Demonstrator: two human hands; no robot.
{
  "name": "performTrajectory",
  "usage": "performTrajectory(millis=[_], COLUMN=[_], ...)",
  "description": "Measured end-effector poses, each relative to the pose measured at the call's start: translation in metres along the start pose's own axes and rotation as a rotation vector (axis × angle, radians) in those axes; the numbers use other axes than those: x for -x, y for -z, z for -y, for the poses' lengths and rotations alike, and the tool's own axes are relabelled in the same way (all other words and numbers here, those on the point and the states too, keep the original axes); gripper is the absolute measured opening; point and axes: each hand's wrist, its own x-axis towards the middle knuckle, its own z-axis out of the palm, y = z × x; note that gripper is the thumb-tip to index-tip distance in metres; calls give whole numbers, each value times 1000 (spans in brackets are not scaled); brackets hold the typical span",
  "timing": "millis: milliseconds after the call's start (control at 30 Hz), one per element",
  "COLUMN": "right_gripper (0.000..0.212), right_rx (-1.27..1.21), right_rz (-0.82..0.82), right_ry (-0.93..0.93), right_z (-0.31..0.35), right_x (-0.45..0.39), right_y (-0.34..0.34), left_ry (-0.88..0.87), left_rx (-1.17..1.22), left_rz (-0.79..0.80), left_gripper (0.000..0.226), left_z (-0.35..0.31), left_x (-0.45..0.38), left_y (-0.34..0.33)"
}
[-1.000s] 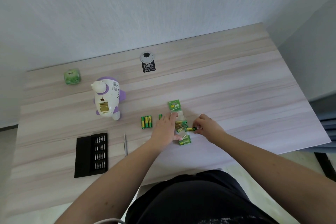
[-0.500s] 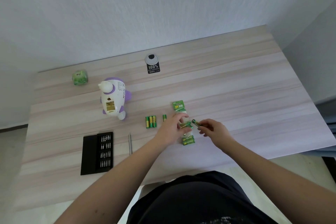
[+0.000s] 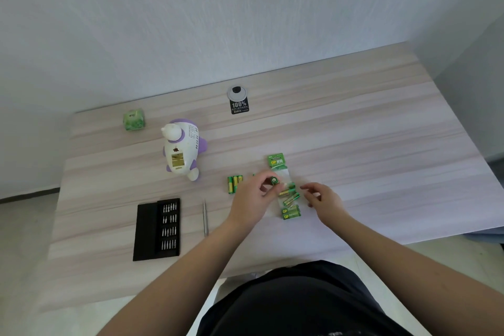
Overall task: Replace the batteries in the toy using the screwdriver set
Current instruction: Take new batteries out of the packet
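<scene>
A white and purple toy (image 3: pixel 182 149) lies on the wooden table (image 3: pixel 354 144) with its battery bay open and facing up. My left hand (image 3: pixel 253 196) pinches a green battery (image 3: pixel 273 180) end-on just above a green battery pack (image 3: pixel 286 188) that holds more batteries. To the right of the pack my right hand (image 3: pixel 321 196) hovers with loosely curled fingers and holds nothing. Three loose batteries (image 3: pixel 234 183) lie left of my left hand. A black screwdriver bit case (image 3: pixel 157 228) lies open at the front left, with a slim screwdriver handle (image 3: pixel 205 218) beside it.
A green cube (image 3: pixel 133 120) sits at the back left of the table. A round grey cable grommet with a black "100%" label (image 3: pixel 239 102) lies at the back centre. A white wall runs behind the table.
The battery that my right hand pinched is now in my left hand's fingers. My right hand has let go and drawn slightly right of the pack.
</scene>
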Motion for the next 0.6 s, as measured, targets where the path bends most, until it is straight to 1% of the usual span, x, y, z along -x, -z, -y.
performTrajectory(millis=[133,267,333,433,533,600], right_gripper=[18,20,20,18,20,21], right_rx=[168,212,264,336,421,475], right_rz=[81,76,67,54,52,61], right_ry=[119,137,167,211,231,235], right_z=[-10,-11,-12,-13,-12,-10], right_x=[-4,-7,-8,-10,-12,-14], right_y=[-12,-18,-18,-15,-12,-11], left_ry=[40,8,13,64,151,174], left_rx=[-74,-123,-135,-113,-74,-78], left_rz=[-2,6,-7,-35,-22,-10], left_gripper=[16,25,26,24,26,27], left_z=[8,13,14,16,19,20], left_x=[11,20,23,24,23,22], left_y=[9,20,24,27,28,29])
